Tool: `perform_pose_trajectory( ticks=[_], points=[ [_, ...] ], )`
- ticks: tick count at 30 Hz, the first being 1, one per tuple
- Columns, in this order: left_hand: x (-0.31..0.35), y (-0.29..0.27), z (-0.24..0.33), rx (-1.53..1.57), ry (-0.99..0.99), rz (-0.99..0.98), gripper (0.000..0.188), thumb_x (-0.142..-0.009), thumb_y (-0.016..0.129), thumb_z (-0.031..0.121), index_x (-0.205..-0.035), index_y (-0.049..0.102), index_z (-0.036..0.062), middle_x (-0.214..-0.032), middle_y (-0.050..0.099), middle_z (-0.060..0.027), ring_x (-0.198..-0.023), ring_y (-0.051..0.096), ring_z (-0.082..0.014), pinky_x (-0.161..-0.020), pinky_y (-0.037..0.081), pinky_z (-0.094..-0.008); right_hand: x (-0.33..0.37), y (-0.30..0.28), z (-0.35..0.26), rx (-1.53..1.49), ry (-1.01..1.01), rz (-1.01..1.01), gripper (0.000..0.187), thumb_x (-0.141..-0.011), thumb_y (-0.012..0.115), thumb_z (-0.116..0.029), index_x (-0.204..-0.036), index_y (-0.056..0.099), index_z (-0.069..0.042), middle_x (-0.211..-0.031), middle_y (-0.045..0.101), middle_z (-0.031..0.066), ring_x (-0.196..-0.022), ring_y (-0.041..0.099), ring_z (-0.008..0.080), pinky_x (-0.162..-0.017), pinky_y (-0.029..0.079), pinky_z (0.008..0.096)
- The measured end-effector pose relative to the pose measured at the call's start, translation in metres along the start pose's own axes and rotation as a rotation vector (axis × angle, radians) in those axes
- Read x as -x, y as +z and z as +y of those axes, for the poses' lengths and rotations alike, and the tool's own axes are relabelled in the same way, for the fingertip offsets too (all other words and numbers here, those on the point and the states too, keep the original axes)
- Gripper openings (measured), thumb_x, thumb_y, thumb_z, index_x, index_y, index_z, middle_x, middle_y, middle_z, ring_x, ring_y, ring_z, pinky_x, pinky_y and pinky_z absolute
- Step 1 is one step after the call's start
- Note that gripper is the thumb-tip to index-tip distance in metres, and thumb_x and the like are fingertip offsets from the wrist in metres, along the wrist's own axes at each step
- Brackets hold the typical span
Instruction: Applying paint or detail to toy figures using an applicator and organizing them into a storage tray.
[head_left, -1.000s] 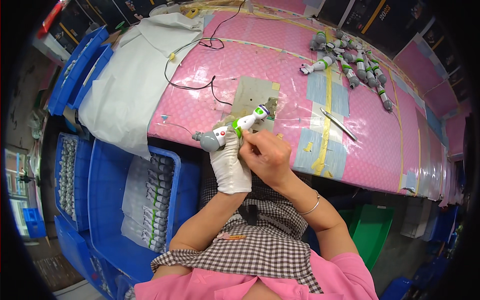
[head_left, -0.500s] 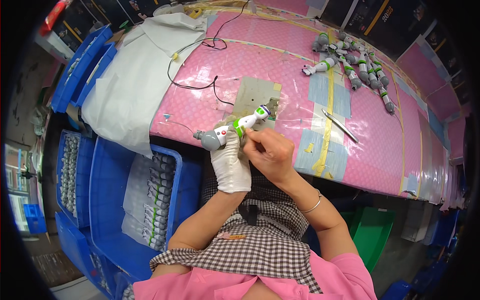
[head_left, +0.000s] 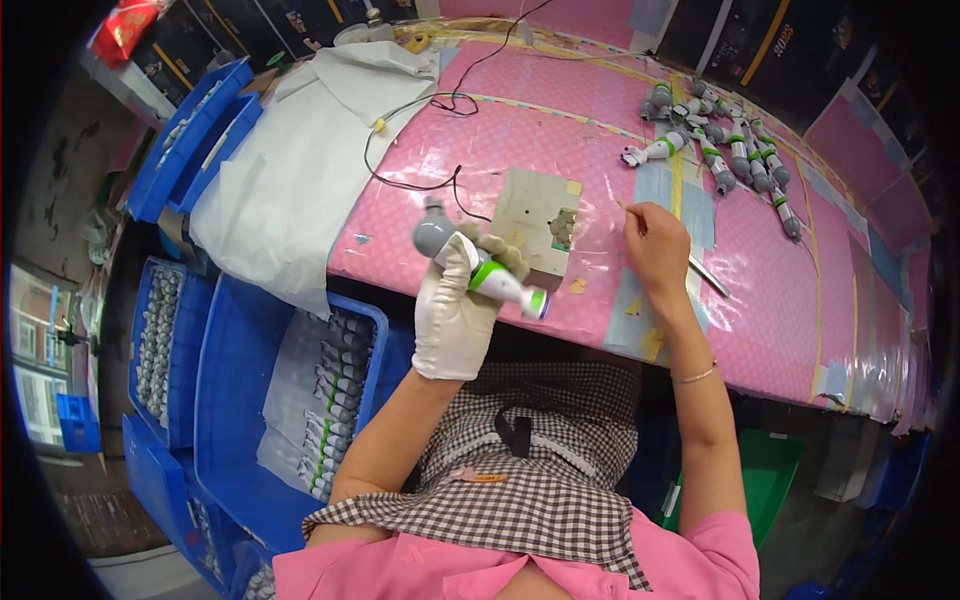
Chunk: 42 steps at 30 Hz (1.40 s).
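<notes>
white-gloved left hand (head_left: 450, 315) wraps snugly round the grey-white-green toy limb (head_left: 487, 276), twelve o'clock from the checked apron (head_left: 500, 510), likely for steadiness; bare right hand (head_left: 658, 252), one o'clock, looks curled, contents unclear.

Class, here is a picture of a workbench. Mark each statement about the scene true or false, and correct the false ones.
1. The left hand holds a toy part. True.
2. The right hand wears a glove. False: the right hand has no glove.
3. The silver tool lies left of the grey plate. False: the silver tool lies right of the grey plate.
4. More toy parts lie heaped on the table. True.
5. The table cover is green. False: the table cover is pink.
6. A blue bin stands on the person's left. True.
</notes>
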<state>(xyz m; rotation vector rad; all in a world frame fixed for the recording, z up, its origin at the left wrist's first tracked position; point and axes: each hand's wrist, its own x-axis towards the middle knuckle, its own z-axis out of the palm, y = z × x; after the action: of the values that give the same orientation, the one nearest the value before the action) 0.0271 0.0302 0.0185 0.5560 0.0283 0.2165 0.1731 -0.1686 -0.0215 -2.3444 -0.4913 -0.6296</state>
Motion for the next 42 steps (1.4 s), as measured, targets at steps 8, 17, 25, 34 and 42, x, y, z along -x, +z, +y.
perform_pose_trajectory(
  ticks=[8,17,25,34,42],
  points=[
    [0.009,0.013,0.004,-0.042,-0.349,-0.036,0.041,-0.074,0.056,-0.009,-0.112,0.046,0.0034,-0.099,0.052,-0.0062,-0.095,0.055,-0.0198,-0.082,0.048,-0.0359,0.009,0.016,0.022,0.294,-0.118,0.017,0.005,-0.075,0.06,-0.013,-0.073,0.062,-0.009,-0.07,0.06,0.0062,-0.073,0.055,0.0252,-0.064,0.038,0.0397],
    [0.023,0.026,-0.005,-0.269,-0.338,-0.021,0.029,-0.072,0.059,-0.006,-0.094,0.045,0.0059,-0.089,0.047,-0.0026,-0.084,0.055,-0.0172,-0.08,0.053,-0.0421,0.012,-0.006,-0.007,0.108,-0.12,0.172,0.014,-0.081,0.061,-0.019,-0.087,0.067,-0.008,-0.078,0.062,0.0064,-0.069,0.057,0.0206,-0.06,0.042,0.0326],
    [0.024,0.013,-0.013,-0.374,-0.587,-0.081,0.038,-0.068,0.065,0.001,-0.1,0.045,0.0043,-0.084,0.05,-0.0043,-0.073,0.056,-0.0166,-0.068,0.053,-0.0342,0.014,-0.026,-0.049,-1.466,0.814,-0.335,0.026,-0.088,0.058,-0.017,-0.107,0.06,0.002,-0.097,0.067,0.0109,-0.053,0.057,0.0082,-0.051,0.05,0.0203],
    [0.029,0.012,-0.014,-0.806,-0.627,-0.079,0.049,-0.071,0.061,0.005,-0.116,0.041,0.0016,-0.08,0.053,-0.0034,-0.057,0.051,-0.0103,-0.05,0.043,-0.0228,0.01,-0.017,-0.04,-1.438,0.85,-0.37,0.023,-0.086,0.059,-0.015,-0.103,0.06,0.001,-0.085,0.064,0.008,-0.053,0.057,0.0077,-0.048,0.051,0.0196],
    [0.025,0.02,-0.012,-0.974,-0.569,0.035,0.045,-0.078,0.065,0.009,-0.114,0.039,-0.0005,-0.076,0.051,-0.0026,-0.051,0.046,-0.007,-0.042,0.037,-0.0205,0.013,-0.008,-0.037,-0.8,0.419,-0.449,0.016,-0.085,0.06,-0.014,-0.085,0.066,0.001,-0.07,0.058,-0.0006,-0.05,0.043,0.0023,-0.043,0.032,0.0181]
  ],
)
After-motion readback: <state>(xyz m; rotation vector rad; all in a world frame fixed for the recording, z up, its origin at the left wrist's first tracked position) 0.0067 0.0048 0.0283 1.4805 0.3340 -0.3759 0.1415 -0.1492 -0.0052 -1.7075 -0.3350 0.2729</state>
